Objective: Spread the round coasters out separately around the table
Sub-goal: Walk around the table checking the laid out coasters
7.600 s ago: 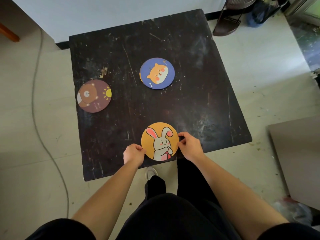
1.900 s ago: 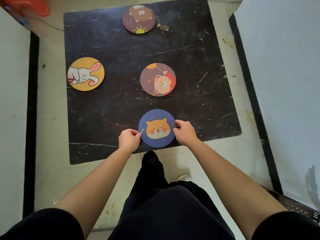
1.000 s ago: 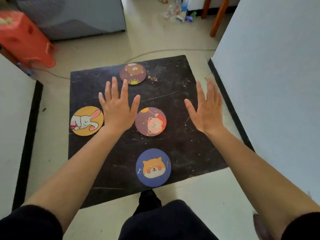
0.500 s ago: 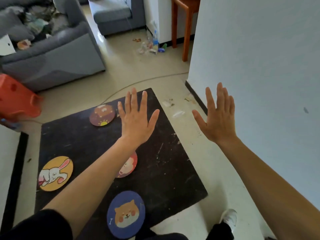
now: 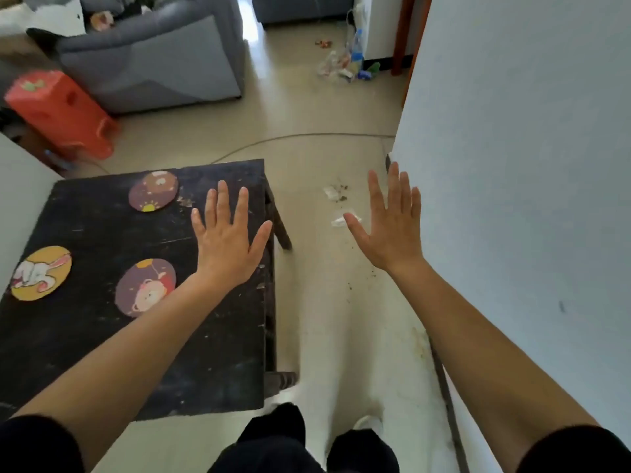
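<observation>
Three round coasters lie apart on the dark square table (image 5: 222, 353): a brown bear coaster (image 5: 153, 195) near the far edge, a yellow rabbit coaster (image 5: 41, 273) at the left, and a maroon bear coaster (image 5: 145, 286) in the middle. The blue dog coaster is hidden, with my left forearm crossing the near part of the table. My left hand (image 5: 227, 242) is raised flat over the table's right side, fingers apart, holding nothing. Spread and empty too, my right hand (image 5: 389, 221) hovers over the floor to the right of the table.
A white wall (image 5: 529, 165) runs close along the right. An orange plastic stool (image 5: 63, 112) and a grey sofa (image 5: 153, 63) stand beyond the table. Litter (image 5: 345, 64) and scraps of paper (image 5: 341, 218) lie on the floor.
The view has swung right and lifted, so the table now sits at the left. Both open hands stay raised. The blue dog coaster has gone out of sight behind my left arm.
</observation>
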